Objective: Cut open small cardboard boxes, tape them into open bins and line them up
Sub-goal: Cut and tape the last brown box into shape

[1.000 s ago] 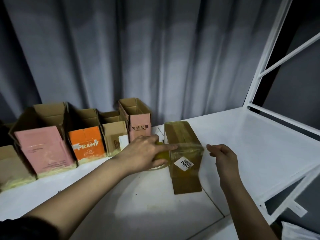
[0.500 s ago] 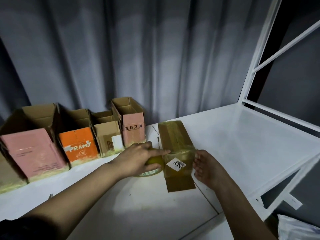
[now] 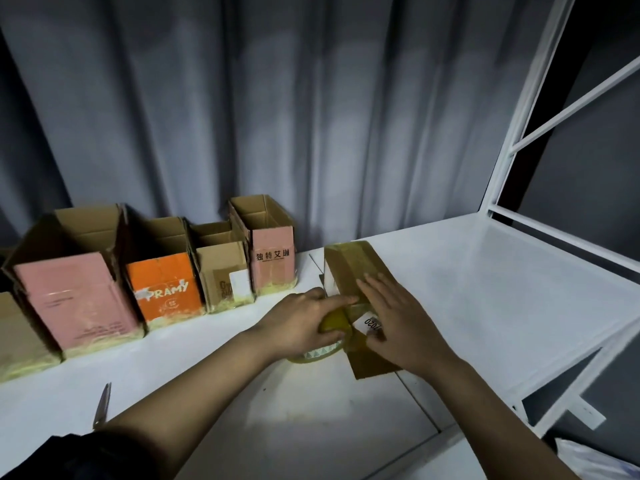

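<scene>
Both bare forearms are extended forward. The left hand (image 3: pixel 304 323) is curled around a yellowish tape roll (image 3: pixel 334 322), index finger stretched out. The right hand (image 3: pixel 398 320) is laid flat, fingers straight and spread, palm down.

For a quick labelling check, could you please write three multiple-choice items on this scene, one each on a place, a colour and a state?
1. Where do the metal scissors lie on the white table?
A. Near the front left edge
B. Inside the orange bin
C. On the right shelf frame

2. What colour is the front of the open cardboard bin marked PRAMY?
A. Pink
B. Orange
C. White

3. What is the right hand doing?
A. Holding the scissors
B. Hanging idle
C. Pressing flat on the taped brown cardboard box

Answers: 1 A, the blades show by the left forearm; 2 B, its printed face is orange; 3 C, straight fingers lie on the box while the left hand grips the yellowish tape roll.
</scene>
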